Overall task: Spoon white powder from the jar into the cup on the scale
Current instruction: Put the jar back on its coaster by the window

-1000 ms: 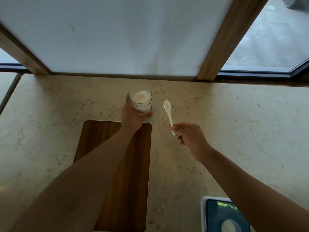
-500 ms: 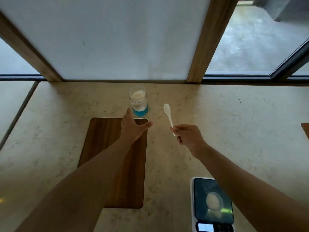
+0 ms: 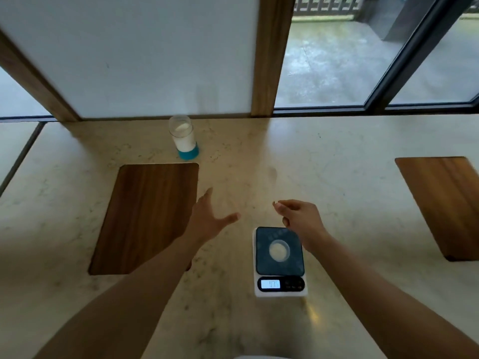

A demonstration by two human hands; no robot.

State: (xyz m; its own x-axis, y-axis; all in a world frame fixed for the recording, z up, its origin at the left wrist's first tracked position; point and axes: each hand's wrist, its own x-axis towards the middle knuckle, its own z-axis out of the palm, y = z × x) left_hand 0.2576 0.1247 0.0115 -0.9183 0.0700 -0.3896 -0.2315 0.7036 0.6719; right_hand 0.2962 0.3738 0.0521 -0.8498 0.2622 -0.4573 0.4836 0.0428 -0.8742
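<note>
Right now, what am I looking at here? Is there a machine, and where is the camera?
No machine: a person works with bare hands, and one camera on their head looks down at a stone counter. The left hand is open and empty. The right hand is pinched as if around something; a spoon is not clearly visible in the blur. A jar of white powder stands at the back. A scale near the right hand carries a small cup. Two wooden boards lie on the counter.

Head camera looks forward and down over the countertop [image 3: 337, 177].
</note>
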